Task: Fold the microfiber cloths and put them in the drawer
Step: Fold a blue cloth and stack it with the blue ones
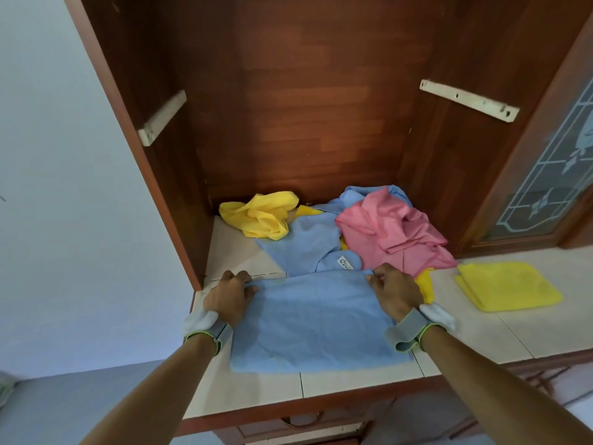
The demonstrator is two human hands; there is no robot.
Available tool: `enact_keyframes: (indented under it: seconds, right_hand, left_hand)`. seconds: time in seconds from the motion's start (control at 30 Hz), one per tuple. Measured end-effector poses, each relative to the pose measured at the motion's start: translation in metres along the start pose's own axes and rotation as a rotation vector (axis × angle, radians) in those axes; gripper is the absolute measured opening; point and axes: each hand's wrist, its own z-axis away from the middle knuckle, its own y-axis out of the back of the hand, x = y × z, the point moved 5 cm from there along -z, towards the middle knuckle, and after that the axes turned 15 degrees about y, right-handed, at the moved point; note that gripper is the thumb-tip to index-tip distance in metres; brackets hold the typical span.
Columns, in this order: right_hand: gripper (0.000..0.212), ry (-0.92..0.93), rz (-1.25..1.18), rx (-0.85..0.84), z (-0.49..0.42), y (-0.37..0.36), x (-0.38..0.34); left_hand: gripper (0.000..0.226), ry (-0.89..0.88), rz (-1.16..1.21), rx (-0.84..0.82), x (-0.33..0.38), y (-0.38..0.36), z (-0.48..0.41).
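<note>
A light blue microfiber cloth (316,322) lies spread flat on the tiled counter (269,390) in front of me. My left hand (229,295) pinches its far left corner and my right hand (396,289) pinches its far right corner. Behind it sits a loose heap: a crumpled yellow cloth (261,213), another blue cloth (308,245) with a white label, and a rumpled pink cloth (394,226). A folded yellow cloth (505,285) rests on the counter to the right. The top of a wooden drawer front (305,428) shows below the counter edge.
The heap sits inside an open wooden cabinet niche (314,107) with white shelf brackets on both side walls. A glass-panelled cabinet door (552,168) stands at the right. A pale wall fills the left side.
</note>
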Motion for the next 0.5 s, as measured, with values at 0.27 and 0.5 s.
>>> enact_keyframes:
  seconds: [0.27, 0.5]
  right_hand:
    - [0.018, 0.078, -0.162, 0.118, -0.008, 0.038, -0.005]
    - [0.033, 0.336, -0.209, 0.36, -0.038, 0.148, -0.059]
  left_hand:
    - [0.013, 0.126, 0.78, -0.306, 0.004, 0.03, -0.01]
    - [0.017, 0.022, 1.303, -0.31, 0.059, 0.137, -0.011]
